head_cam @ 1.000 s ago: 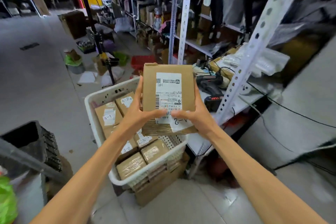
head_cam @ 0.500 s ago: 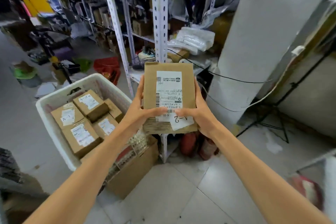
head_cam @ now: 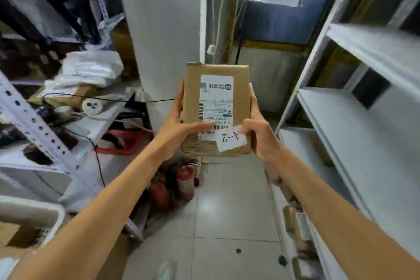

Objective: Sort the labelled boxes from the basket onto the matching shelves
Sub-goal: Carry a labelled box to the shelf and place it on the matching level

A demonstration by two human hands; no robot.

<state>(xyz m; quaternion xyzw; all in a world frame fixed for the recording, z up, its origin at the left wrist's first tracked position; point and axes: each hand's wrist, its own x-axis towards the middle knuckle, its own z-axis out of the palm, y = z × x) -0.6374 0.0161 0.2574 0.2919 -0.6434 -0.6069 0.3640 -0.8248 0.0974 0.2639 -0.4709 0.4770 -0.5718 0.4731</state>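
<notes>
A brown cardboard box (head_cam: 216,88) with a white shipping label and a paper tag reading A-2 is held up at the centre of the head view. My left hand (head_cam: 179,127) grips its left edge, thumb across the front. My right hand (head_cam: 259,134) grips its right edge, thumb on the A-2 tag. White shelves (head_cam: 354,120) rise at the right, and several small boxes (head_cam: 300,232) lie on a low level there. Only a white corner of the basket (head_cam: 54,211) shows at the lower left.
A white pillar (head_cam: 163,29) stands straight ahead. Left is a metal rack (head_cam: 41,129) cluttered with cables, bags and a power strip. Red fire extinguishers (head_cam: 181,184) sit on the tiled floor by the pillar. Floor space runs between the rack and the shelves.
The view has swung right: the basket of boxes slid almost out at the left, the white shelves came in at the right. Both hands keep the same grip on the box.
</notes>
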